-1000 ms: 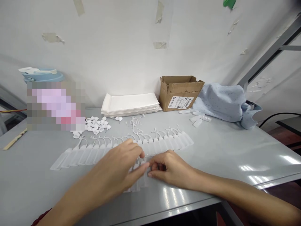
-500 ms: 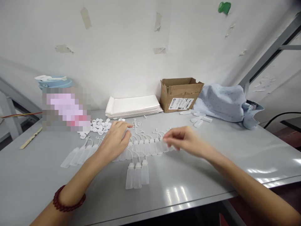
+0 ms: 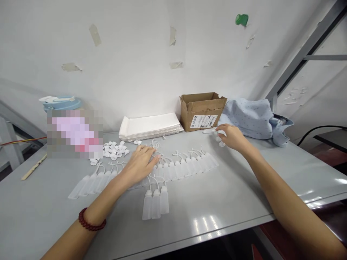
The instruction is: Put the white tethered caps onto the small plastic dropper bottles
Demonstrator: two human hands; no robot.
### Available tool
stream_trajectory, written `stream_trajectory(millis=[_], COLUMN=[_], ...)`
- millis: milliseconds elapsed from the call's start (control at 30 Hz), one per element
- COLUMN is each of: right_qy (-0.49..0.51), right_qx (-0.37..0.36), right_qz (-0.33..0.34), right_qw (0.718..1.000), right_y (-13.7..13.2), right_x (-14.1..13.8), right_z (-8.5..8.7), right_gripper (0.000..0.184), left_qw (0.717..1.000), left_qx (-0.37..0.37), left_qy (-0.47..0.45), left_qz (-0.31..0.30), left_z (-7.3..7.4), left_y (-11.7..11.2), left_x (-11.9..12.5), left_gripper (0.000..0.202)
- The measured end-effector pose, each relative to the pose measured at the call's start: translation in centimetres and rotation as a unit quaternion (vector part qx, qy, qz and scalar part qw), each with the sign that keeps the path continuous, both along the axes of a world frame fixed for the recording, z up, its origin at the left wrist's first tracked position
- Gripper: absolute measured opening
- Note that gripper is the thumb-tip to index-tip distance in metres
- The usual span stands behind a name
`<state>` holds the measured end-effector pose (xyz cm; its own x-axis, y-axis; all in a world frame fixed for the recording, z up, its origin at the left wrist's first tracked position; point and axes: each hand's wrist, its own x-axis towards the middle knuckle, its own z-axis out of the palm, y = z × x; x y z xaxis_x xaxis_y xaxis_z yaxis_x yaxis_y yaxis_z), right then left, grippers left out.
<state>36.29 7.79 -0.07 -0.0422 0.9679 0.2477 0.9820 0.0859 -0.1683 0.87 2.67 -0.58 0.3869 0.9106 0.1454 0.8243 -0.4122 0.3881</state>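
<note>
My left hand (image 3: 141, 162) lies over the row of small translucent plastic bottles, thumb spread from the fingers. It hides part of the row and holds nothing that I can see. To its right the bottles (image 3: 182, 169) lie side by side, thin white cords at their necks. Three more corded bottles (image 3: 155, 205) lie nearer the table's front, and another group (image 3: 88, 183) lies left of my left forearm. My right hand (image 3: 230, 136) reaches over a few loose clear plastic pieces (image 3: 210, 130) beside the cardboard box, thumb and fingers apart. Its fingers partly cover those pieces.
A pile of small white caps (image 3: 115, 150) sits behind my left hand. White padded envelopes (image 3: 150, 126) are stacked against the wall. Right of them stand the cardboard box (image 3: 200, 112) and a light-blue cloth (image 3: 249, 117). A blurred pink item (image 3: 72, 128) is at the left.
My right hand has left the right end of the bottle row and moved right and back to the loose clear pieces. My left hand has shifted slightly right over the row.
</note>
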Motion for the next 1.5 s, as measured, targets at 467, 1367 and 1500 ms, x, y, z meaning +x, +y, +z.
stream_trajectory(millis=[467,1367,1500], right_qy=[-0.006,0.338,0.462], right_qx=[-0.123,-0.044,-0.110], right_qz=[0.012,0.310,0.250], right_qw=[0.992,0.888,0.844], right_y=[-0.6,-8.7,-8.9], right_x=[1.5,-11.4,-12.0], right_z=[1.6,0.8,1.0], right_gripper=[0.026,0.043,0.029], left_qw=[0.964,0.896,0.895], left_qx=[-0.008,-0.143,-0.133], left_qy=[-0.190,-0.417,-0.419], left_qz=[0.185,0.060,0.072], left_z=[3.3,3.6,3.9], left_y=[-1.7,-5.2,-5.6], left_x=[-1.1,1.9,2.0], left_gripper=[0.035,0.015,0.016])
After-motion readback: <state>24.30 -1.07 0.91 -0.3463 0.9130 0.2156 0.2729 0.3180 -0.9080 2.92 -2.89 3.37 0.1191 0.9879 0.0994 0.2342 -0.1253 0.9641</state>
